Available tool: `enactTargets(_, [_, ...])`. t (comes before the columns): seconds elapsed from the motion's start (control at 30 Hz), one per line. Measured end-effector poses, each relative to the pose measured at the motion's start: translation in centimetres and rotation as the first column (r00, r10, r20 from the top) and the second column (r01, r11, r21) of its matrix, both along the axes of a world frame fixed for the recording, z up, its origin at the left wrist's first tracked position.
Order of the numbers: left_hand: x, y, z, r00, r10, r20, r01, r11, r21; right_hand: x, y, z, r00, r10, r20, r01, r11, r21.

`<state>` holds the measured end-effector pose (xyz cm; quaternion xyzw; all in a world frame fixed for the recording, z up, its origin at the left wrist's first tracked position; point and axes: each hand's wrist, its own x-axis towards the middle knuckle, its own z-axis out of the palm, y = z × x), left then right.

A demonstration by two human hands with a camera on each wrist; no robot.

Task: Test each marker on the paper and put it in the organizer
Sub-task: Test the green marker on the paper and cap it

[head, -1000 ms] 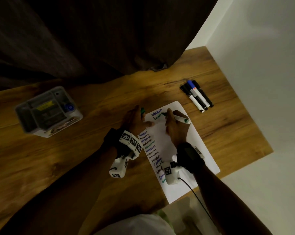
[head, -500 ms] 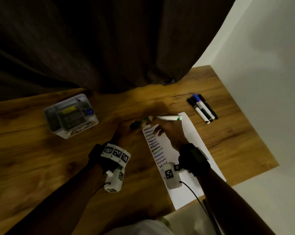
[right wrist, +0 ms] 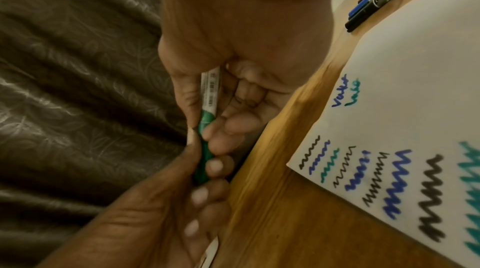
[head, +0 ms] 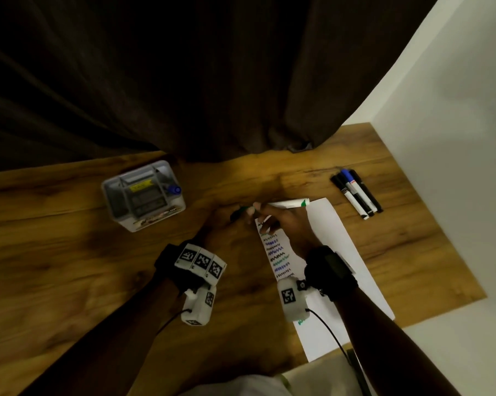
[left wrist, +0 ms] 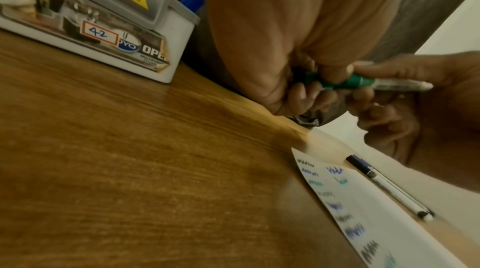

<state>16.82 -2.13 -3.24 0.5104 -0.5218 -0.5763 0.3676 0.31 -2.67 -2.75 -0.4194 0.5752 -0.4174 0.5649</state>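
Head view: the right hand [head: 286,224] grips the white barrel of the green marker [head: 291,203], and the left hand [head: 226,224] pinches the green cap [left wrist: 337,83] against its tip, held above the desk [head: 69,267] beside the paper [head: 332,238]. The paper carries many scribbles (black, blue and green), so this marker appears tested. The organizer [head: 144,195] holds one blue marker [head: 174,190]. Remaining: seat the cap, store the marker, then test the markers [head: 356,192] lying by the paper.
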Motion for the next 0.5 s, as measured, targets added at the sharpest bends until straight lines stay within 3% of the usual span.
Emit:
enactTargets(0.03, [-0.4,-0.4,-0.5,0.998,0.057,0.023,-0.056,0.998,-0.026,0.1,0.0,0.2,1.0,0.028,-0.001,-0.028,1.0,0.013])
enactTargets(0.1, [-0.8,-1.0,-0.2,0.976,0.206,0.073,-0.21,0.976,0.059,0.6,-0.1,0.2,0.996,0.085,-0.006,-0.085,0.996,0.014])
enactTargets(0.17, [-0.3,-1.5,-0.2,0.961,0.272,0.052,-0.277,0.954,0.113,1.6,0.2,0.2,0.994,0.111,0.022,-0.11,0.994,-0.02])
enactTargets(0.27, [0.3,-1.6,0.4,0.962,0.27,0.027,-0.272,0.955,0.118,3.6,0.8,0.2,0.989,0.132,0.061,-0.129,0.99,-0.057])
enactTargets(0.37, [0.5,-2.0,1.3,0.957,0.29,-0.025,-0.277,0.934,0.225,4.8,0.5,-0.2,0.989,0.124,0.077,-0.121,0.991,-0.049])
enactTargets(0.5, [1.3,-2.8,2.8,0.966,0.252,-0.059,-0.228,0.935,0.27,5.5,-0.6,0.2,0.99,0.135,-0.042,-0.14,0.979,-0.148])
